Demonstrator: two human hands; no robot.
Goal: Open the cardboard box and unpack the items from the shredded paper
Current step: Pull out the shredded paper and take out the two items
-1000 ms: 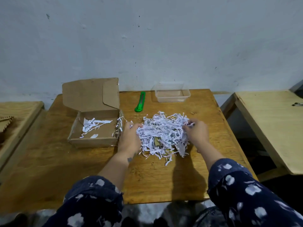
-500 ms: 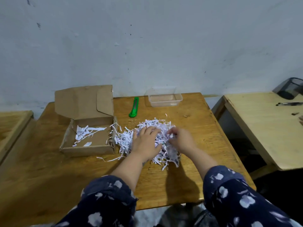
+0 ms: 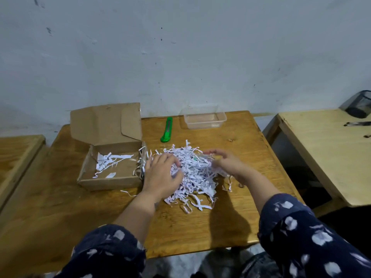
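The cardboard box (image 3: pixel 108 183) sits open on the left of the wooden table (image 3: pixel 200 223), its lid (image 3: pixel 104 121) standing up at the back. Only a few white strips lie inside it. A heap of white shredded paper (image 3: pixel 196 179) lies on the table right of the box. My left hand (image 3: pixel 161 175) rests palm down on the heap's left side, fingers bent into the strips. My right hand (image 3: pixel 226 163) lies over the right side with its fingers apart. A small green speck (image 3: pixel 194 158) shows between the strips; I cannot tell what it is.
A green utility knife (image 3: pixel 167 130) lies behind the heap. A clear plastic container (image 3: pixel 204 120) stands at the table's back edge against the wall. A paler table (image 3: pixel 321 155) with a dark holder (image 3: pixel 359 106) stands to the right, another wooden surface (image 3: pixel 16 153) to the left.
My hands have gone from holding the heap at its two sides to lying on top of it, and the strips have spread out wider over the table.
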